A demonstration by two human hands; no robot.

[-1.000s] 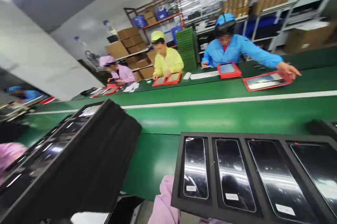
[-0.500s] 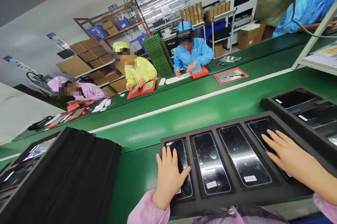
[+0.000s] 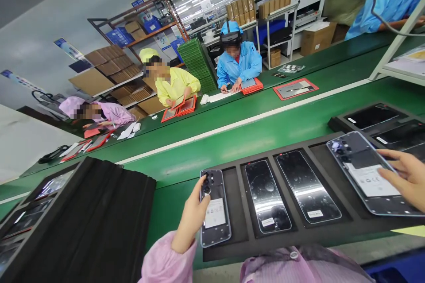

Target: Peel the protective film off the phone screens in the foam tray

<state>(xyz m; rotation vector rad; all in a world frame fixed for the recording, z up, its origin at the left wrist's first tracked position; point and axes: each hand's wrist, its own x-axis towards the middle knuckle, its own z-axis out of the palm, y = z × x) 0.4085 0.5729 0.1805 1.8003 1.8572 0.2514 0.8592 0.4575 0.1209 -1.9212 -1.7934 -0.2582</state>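
Note:
In my left hand [image 3: 194, 212] is a phone [image 3: 216, 207], its back with cameras and a white label facing me, above the leftmost slot of a black foam tray [image 3: 232, 247]. My right hand [image 3: 407, 176] grips a second phone [image 3: 360, 172] by its right edge, back also toward me, over the tray's rightmost slot. Between them, two phones lie screen-up in the middle slots, one left of centre [image 3: 267, 196] and one right of centre [image 3: 308, 185]. Each has a small white sticker near its lower end.
A tall stack of black foam trays [image 3: 86, 221] stands at the left. Another tray with phones [image 3: 375, 117] sits at the right, near a white rack [image 3: 395, 70]. Across the green bench, co-workers in yellow [image 3: 177, 83], blue [image 3: 239, 61] and pink [image 3: 114, 112] handle red-edged pieces.
Both hands have lifted the outer phones from their slots and turned them, so their backs now show. My left hand moved slightly left, my right hand to the right.

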